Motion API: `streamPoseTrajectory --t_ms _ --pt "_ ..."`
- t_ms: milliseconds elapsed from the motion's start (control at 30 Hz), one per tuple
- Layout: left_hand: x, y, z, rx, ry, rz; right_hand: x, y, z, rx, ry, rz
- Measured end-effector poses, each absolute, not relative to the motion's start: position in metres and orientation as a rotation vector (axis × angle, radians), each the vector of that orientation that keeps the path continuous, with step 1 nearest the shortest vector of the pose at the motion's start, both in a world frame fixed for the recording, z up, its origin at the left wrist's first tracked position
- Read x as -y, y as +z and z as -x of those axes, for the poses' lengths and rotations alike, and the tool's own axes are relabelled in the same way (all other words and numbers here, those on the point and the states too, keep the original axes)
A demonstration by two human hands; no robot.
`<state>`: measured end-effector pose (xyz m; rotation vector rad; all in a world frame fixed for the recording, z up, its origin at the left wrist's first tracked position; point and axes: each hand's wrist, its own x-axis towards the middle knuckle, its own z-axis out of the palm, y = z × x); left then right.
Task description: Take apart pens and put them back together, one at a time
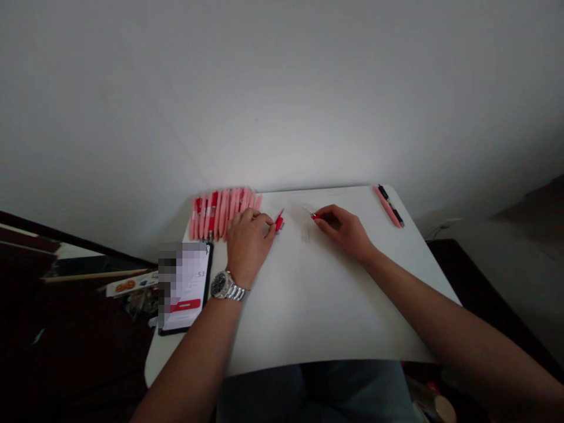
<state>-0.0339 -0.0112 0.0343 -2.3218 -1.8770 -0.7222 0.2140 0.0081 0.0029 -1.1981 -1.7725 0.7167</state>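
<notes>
My left hand [247, 241], with a metal watch on its wrist, rests on the white table [308, 305] and pinches a small red pen part [279, 221] between its fingertips. Just left of it lies a row of several pink and red pens [222, 211] side by side at the table's back edge. My right hand [343, 230] is closed on another small red piece [314, 216], with a dark bit under the fingers. The two hands are about a hand's width apart.
A phone [187, 288] with a lit screen lies at the table's left edge. One pink pen with black ends [389, 205] lies at the back right corner. A white wall rises behind the table. Dark clutter fills the floor at left.
</notes>
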Motion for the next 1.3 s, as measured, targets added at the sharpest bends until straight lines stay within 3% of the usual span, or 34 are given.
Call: streamPoseTrajectory --t_ms 1000,1300 --pt "0.01 0.0303 0.0331 1.913 -0.647 2.228 -0.0077 0.0035 -0.2126 1.818 0.695 1.219" --pt "0.0076 0.0282 0.0313 1.909 -0.825 2.297 -0.0071 0.0034 -0.2126 1.821 0.705 1.225"
